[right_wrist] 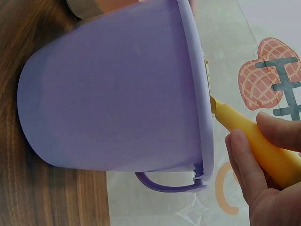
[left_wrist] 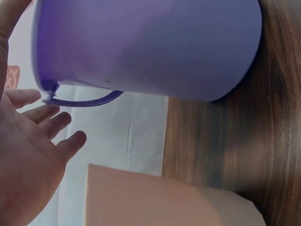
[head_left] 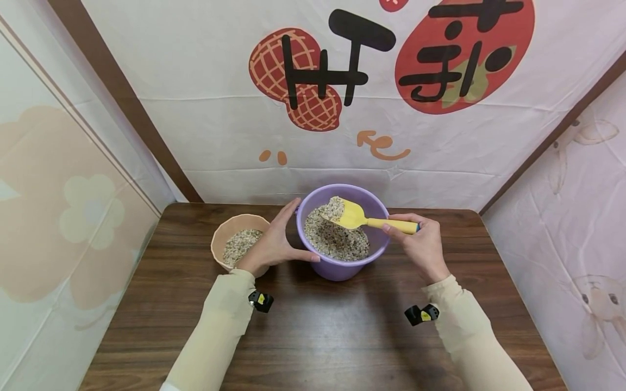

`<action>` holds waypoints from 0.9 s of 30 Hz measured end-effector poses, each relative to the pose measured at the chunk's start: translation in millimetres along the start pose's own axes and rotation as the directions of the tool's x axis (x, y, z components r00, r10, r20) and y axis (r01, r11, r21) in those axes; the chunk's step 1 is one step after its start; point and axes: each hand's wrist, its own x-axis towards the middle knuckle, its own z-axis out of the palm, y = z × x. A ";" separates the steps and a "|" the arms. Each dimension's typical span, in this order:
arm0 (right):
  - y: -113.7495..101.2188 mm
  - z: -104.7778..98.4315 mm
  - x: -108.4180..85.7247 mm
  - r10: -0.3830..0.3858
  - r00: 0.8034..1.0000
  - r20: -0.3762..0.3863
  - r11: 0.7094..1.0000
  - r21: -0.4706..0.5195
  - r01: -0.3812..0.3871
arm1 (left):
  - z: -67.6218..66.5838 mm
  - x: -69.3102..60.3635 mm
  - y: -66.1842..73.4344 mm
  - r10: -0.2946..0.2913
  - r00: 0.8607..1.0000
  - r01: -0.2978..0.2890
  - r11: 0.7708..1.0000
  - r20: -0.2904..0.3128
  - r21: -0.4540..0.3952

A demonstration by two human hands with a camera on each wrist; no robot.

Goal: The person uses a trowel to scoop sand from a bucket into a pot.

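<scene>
Head: the right hand holds the scoop, heaped with grain, over the bucket; apparently scooping, so the next move calls for steadiness. Left wrist: the left hand spreads at the bucket's side. Right wrist: fingers pinch the handle.

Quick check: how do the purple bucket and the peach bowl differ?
The purple bucket is larger than the peach bowl. The bucket has a smooth, round rim and a handle; the bowl's rim is angular, with no handle visible. Both stand upright on the table, holding similar grain-like bits.
</scene>
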 end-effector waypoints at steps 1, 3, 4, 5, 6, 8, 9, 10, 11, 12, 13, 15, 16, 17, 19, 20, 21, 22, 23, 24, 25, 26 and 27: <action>0.2 -0.4 -0.1 -0.003 1.000 0.001 1.000 -0.001 0.003 | -1.8 -1.3 1.0 -0.001 1.000 0.001 1.000 -0.006 0.001; 0.7 -0.5 -0.2 -0.006 1.000 0.003 1.000 -0.002 0.006 | -6.8 -5.2 2.6 -0.007 1.000 0.007 1.000 -0.019 0.014; 0.7 -0.5 -0.2 -0.008 1.000 0.004 1.000 0.001 0.008 | -10.0 -7.3 3.1 -0.002 1.000 0.003 1.000 -0.029 0.024; 0.7 -0.4 -0.3 -0.009 1.000 0.005 1.000 0.004 0.009 | -13.7 -9.5 3.5 0.004 0.999 -0.003 1.000 -0.041 0.031; 0.9 -0.3 -0.4 -0.009 1.000 0.006 1.000 0.006 0.009 | -17.7 -11.9 3.2 0.009 0.999 -0.006 0.999 -0.054 0.043; 1.0 0.0 -0.4 -0.010 1.000 0.007 1.000 0.015 0.010 | -26.0 -16.7 1.6 0.014 0.996 -0.009 0.998 -0.085 0.061; 1.1 0.2 -0.4 -0.011 1.000 0.008 1.000 0.019 0.011 | -30.5 -19.3 -0.1 0.018 0.994 -0.010 0.997 -0.106 0.074; 1.1 0.2 -0.4 -0.013 1.000 0.006 1.000 0.020 0.013 | -35.2 -21.8 -2.0 0.020 0.992 -0.009 0.996 -0.125 0.083; 0.8 0.3 -0.4 -0.014 1.000 0.005 1.000 0.021 0.014 | -39.9 -24.9 -4.5 0.013 0.989 0.002 0.995 -0.145 0.099; 0.9 0.3 -0.4 -0.015 1.000 0.003 1.000 0.019 0.015 | -44.7 -28.1 -7.2 0.005 0.986 0.014 0.993 -0.165 0.117; 0.8 0.3 -0.3 -0.018 1.000 0.003 1.000 0.017 0.018 | -49.5 -31.2 -10.3 -0.001 0.983 0.024 0.992 -0.183 0.124; 0.6 0.1 -0.2 -0.022 1.000 0.003 1.000 0.009 0.022 | -58.8 -38.3 -16.8 -0.013 0.977 0.041 0.991 -0.212 0.129; 0.6 0.0 -0.2 -0.023 1.000 0.004 1.000 0.005 0.023 | -63.3 -42.1 -20.1 -0.016 0.975 0.046 0.990 -0.220 0.132; 0.4 -0.2 -0.3 -0.023 1.000 0.004 1.000 0.003 0.023 | -67.5 -46.0 -23.7 -0.019 0.973 0.051 0.990 -0.228 0.134; 0.6 -0.2 -0.5 -0.022 1.000 0.006 1.000 0.003 0.022 | -74.8 -53.9 -30.9 -0.026 0.972 0.057 0.990 -0.234 0.129; 0.6 -0.1 -0.5 -0.021 1.000 0.006 1.000 0.004 0.021 | -77.9 -58.0 -34.4 -0.035 0.971 0.067 0.990 -0.237 0.128; 0.5 0.0 -0.6 -0.020 1.000 0.006 1.000 0.006 0.020 | -80.7 -62.0 -38.0 -0.043 0.970 0.077 0.988 -0.240 0.131; 0.1 0.1 -0.8 -0.019 1.000 0.007 1.000 0.010 0.018 | -82.9 -65.9 -41.8 -0.054 0.969 0.089 0.987 -0.242 0.134; -0.2 0.3 -0.9 -0.018 1.000 0.008 1.000 0.014 0.018 | -84.5 -69.5 -45.7 -0.068 0.967 0.103 0.986 -0.246 0.132; -0.4 0.6 -1.0 -0.018 1.000 0.008 1.000 0.017 0.018 | -85.8 -72.8 -49.6 -0.082 0.965 0.116 0.985 -0.248 0.128; -0.5 0.9 -0.9 -0.020 1.000 0.008 1.000 0.019 0.020 | -86.7 -75.6 -53.5 -0.091 0.964 0.125 0.984 -0.250 0.126; -0.7 1.2 -0.9 -0.023 1.000 0.007 1.000 0.018 0.023 | -87.1 -78.3 -57.4 -0.100 0.962 0.135 0.983 -0.254 0.124; -0.8 1.5 -0.9 -0.026 1.000 0.007 1.000 0.017 0.026 | -87.3 -80.7 -61.1 -0.107 0.961 0.143 0.982 -0.256 0.124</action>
